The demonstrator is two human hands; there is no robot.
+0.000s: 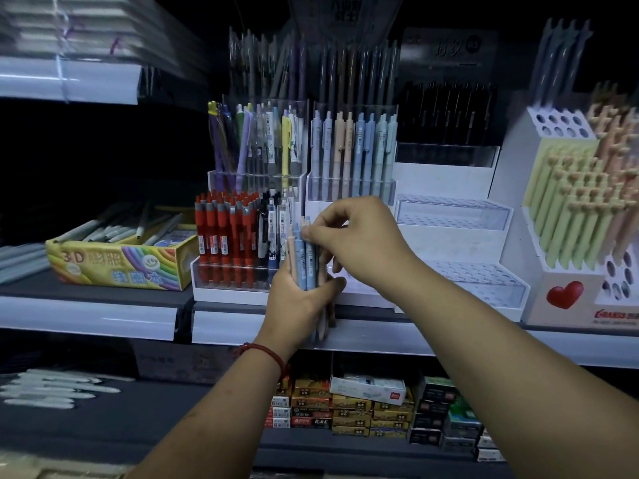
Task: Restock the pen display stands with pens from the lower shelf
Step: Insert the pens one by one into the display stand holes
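My left hand (297,302) grips an upright bundle of pastel pens (306,261), blue and peach, in front of the middle shelf. My right hand (359,240) pinches the top of one pen in that bundle. Right behind stands the tiered pastel pen stand (352,188), its upper rows filled and its lowest tier hidden by my hands. To its left is a stand with red pens (224,236). To its right a white tiered stand (453,216) shows bare hole trays.
A colourful box of markers (121,261) sits at the left of the shelf. A white stand with green and peach pens (581,216) is at the far right. Stacked small boxes (363,406) fill the lower shelf below my arms.
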